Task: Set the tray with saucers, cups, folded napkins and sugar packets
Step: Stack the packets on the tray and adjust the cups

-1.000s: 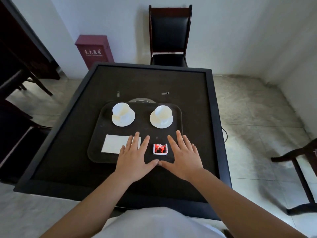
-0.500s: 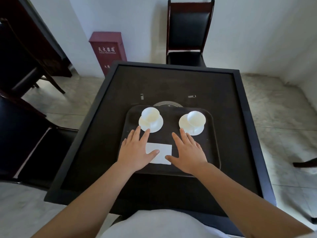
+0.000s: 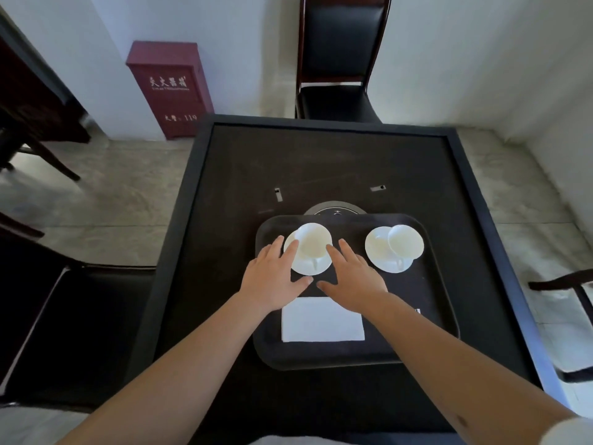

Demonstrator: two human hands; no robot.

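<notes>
Bare forearms, white short sleeve [image 3: 571,431]

Dark tray [image 3: 442,316], 2 white cups [image 3: 313,240] on saucers [image 3: 386,261], folded white napkin [image 3: 322,321] nearest edge

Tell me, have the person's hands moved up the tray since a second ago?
Yes. Both the left hand and right hand went from the near edge of the tray, past the napkin, toward the left cup.

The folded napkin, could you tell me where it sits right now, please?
In the head view the folded napkin lies flat on the near part of the tray, between the two forearms and just behind both hands, nearer the viewer than the left cup.
</notes>
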